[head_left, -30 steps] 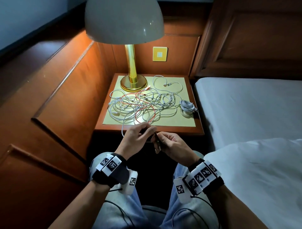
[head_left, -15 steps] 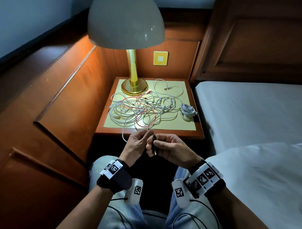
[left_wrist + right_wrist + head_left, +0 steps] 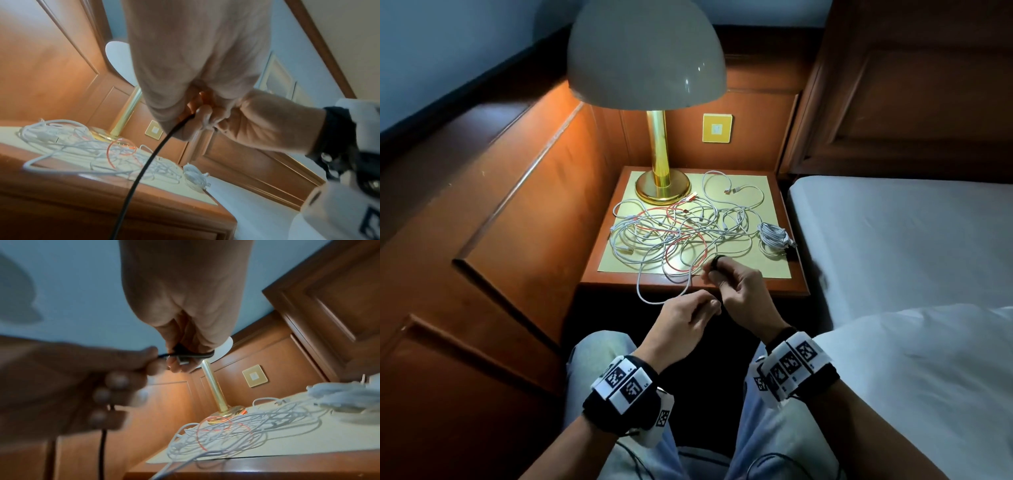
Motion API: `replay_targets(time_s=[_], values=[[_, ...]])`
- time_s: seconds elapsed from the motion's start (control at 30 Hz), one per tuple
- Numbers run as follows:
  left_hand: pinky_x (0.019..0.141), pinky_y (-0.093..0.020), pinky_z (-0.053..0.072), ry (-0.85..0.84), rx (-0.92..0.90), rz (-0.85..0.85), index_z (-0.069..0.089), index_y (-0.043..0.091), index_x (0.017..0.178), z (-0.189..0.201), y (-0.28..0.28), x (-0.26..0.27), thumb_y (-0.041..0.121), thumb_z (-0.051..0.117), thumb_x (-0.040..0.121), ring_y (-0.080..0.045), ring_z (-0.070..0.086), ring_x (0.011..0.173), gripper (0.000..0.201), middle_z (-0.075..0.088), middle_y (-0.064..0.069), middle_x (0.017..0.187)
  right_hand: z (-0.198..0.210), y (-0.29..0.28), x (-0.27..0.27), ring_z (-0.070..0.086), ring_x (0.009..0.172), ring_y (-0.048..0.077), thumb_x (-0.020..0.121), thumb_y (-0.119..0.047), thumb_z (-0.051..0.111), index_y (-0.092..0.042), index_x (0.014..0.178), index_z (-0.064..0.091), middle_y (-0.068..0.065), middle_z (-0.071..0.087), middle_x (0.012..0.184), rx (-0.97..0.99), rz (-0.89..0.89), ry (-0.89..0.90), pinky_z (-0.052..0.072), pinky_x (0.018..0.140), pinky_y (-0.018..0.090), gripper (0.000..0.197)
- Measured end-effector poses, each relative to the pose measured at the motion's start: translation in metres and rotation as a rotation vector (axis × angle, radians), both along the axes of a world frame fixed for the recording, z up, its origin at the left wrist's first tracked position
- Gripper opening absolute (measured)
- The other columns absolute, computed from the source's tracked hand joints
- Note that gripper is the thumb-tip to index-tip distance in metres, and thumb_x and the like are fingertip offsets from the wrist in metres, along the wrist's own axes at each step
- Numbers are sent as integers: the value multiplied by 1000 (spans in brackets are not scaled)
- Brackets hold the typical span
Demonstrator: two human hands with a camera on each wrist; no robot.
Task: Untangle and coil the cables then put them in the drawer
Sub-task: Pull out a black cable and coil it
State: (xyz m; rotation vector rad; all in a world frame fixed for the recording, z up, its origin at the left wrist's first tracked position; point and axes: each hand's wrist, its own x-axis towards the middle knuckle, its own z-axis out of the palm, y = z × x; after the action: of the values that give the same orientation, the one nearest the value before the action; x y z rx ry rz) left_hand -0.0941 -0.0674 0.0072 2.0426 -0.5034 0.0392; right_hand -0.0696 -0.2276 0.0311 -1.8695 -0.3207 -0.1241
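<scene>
Both hands work a black cable (image 3: 144, 165) in front of the nightstand (image 3: 619, 279), just off its near edge. The right hand (image 3: 743, 291) is raised a little above the left and pinches a small loop of that cable between thumb and fingertips; in the right wrist view the loop (image 3: 185, 355) lies across the fingers beside what looks like a plug, though blur makes that uncertain. The left hand (image 3: 685, 318) sits just below and beside it, fingers curled round the same cable, which hangs down from that grip toward the floor.

On the nightstand's yellow top lies the tangle (image 3: 674, 233) of white cables with a red cable (image 3: 688, 245) threaded through it; one white strand droops in a loop over the front edge, near the left hand. At the right side of the top rests a white coil (image 3: 774, 238), apart from the tangle. A brass lamp (image 3: 661, 185) stands at the back left of the top, its base touching the nearest strands. A bed (image 3: 893, 240) lies to the right.
</scene>
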Motion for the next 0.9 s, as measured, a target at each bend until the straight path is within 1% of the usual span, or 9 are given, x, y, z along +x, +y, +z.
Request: replay_targets(time_s=[0.07, 0.17, 0.3, 0.5, 0.57, 0.67, 0.73, 0.8, 0.9], values=[[65, -20, 44, -69, -1, 27, 65, 9, 86, 3, 4, 5, 19, 60, 98, -12, 58, 68, 16, 64, 0, 74, -7, -4, 0, 58, 75, 0, 96, 1, 57, -11, 90, 65, -5, 67, 78, -85, 44, 9, 47, 71, 18, 16], [64, -19, 44, -138, 14, 42, 66, 11, 88, 9, 8, 10, 20, 61, 98, -9, 57, 67, 14, 63, 5, 75, -9, -7, -4, 57, 76, 6, 100, -2, 53, -12, 85, 64, -5, 64, 76, 84, 130, 195, 46, 73, 22, 21], [63, -25, 46, -94, -14, 59, 65, 10, 87, 12, 17, 22, 21, 64, 98, -14, 57, 66, 16, 64, 2, 73, -13, -9, -11, 58, 77, 18, 106, -14, 48, -4, 90, 65, 7, 63, 82, 203, 215, 365, 46, 76, 29, 26], [64, -16, 42, 30, -83, 33, 67, 9, 87, 22, 15, 25, 21, 64, 98, -2, 55, 66, 17, 64, 5, 72, -11, -3, -19, 51, 76, 21, 108, -14, 38, 0, 95, 59, 12, 54, 84, 524, 322, 510, 45, 74, 34, 28], [65, -19, 47, 104, -171, 42, 66, 7, 86, 23, 14, 26, 21, 64, 99, -8, 61, 65, 19, 68, -2, 71, -7, -2, -20, 49, 75, 23, 108, -13, 37, 0, 94, 58, 13, 53, 82, 543, 325, 505, 44, 74, 32, 28], [60, -35, 56, 207, -286, 42, 62, 3, 90, 27, 13, 25, 23, 64, 99, -26, 67, 58, 22, 69, -13, 67, -9, -1, -24, 50, 75, 21, 107, -13, 40, 1, 102, 59, 12, 55, 82, 564, 370, 531, 47, 73, 27, 24], [50, -36, 55, 268, -360, 40, 58, -3, 92, 31, 12, 23, 20, 63, 99, -29, 63, 48, 25, 61, -14, 60, -11, 0, -27, 53, 74, 19, 103, -14, 46, 3, 109, 59, 10, 57, 83, 588, 420, 562, 49, 73, 26, 22], [39, -27, 48, 339, -451, 36, 50, -12, 93, 33, 8, 19, 14, 59, 100, -25, 56, 36, 28, 48, -12, 51, -12, 1, -29, 54, 74, 20, 100, -13, 49, 5, 112, 59, 10, 58, 83, 610, 471, 592, 49, 73, 26, 24], [35, -26, 46, 473, -615, 21, 46, -12, 91, 29, 3, 13, 14, 54, 102, -21, 50, 31, 29, 35, -8, 49, -10, 3, -30, 54, 74, 19, 100, -11, 49, 7, 113, 60, 11, 58, 84, 680, 506, 643, 51, 74, 27, 24]])
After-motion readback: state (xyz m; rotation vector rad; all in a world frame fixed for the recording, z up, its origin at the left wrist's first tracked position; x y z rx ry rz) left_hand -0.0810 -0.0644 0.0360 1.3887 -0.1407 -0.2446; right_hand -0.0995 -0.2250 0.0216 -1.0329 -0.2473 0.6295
